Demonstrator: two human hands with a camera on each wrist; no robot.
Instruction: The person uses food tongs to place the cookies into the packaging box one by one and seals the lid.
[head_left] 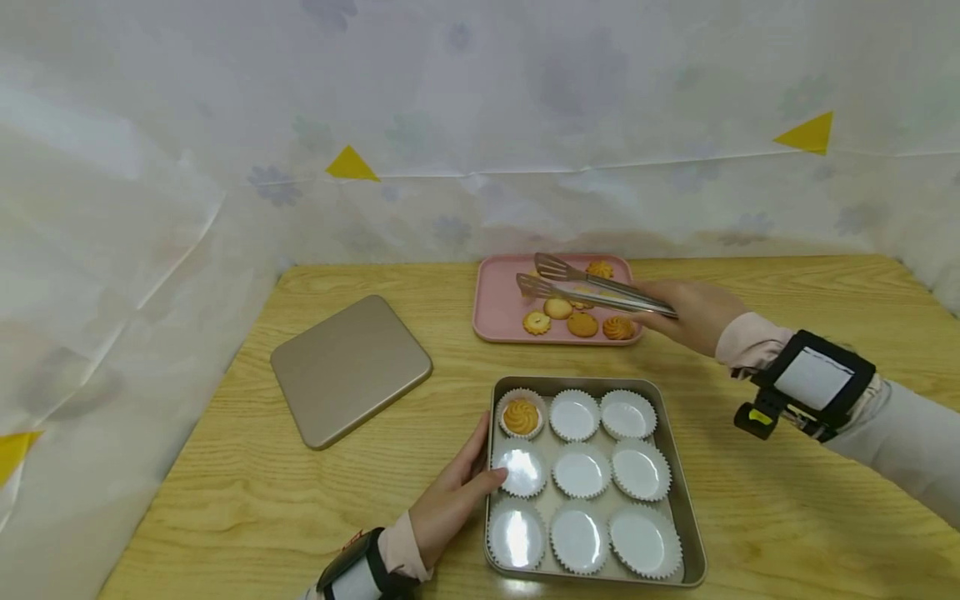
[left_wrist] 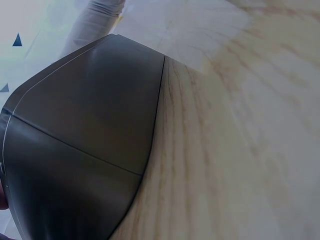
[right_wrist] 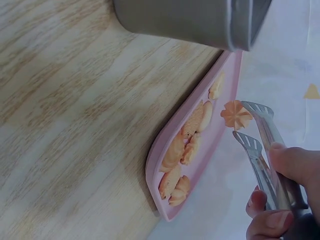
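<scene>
My right hand (head_left: 693, 312) grips metal tongs (head_left: 600, 292) whose slotted tips are spread over the pink tray (head_left: 495, 321). In the right wrist view, a flower-shaped cookie (right_wrist: 236, 114) shows right at the tips of the tongs. Several other cookies (head_left: 582, 324) lie on the pink tray. With the thumb over the rim, my left hand (head_left: 453, 500) holds the left wall of a square baking pan (head_left: 693, 533). Rows of white fluted paper cups (head_left: 581, 471) fill this pan. A swirled cookie (head_left: 521, 417) sits in the far left cup.
A flat champagne-coloured lid (head_left: 352, 371) lies on the wooden table (head_left: 247, 492) to the left. Behind the table hangs a pale floral sheet (head_left: 450, 108) with yellow triangles on it. The pink tray stands near the back edge, beyond the pan.
</scene>
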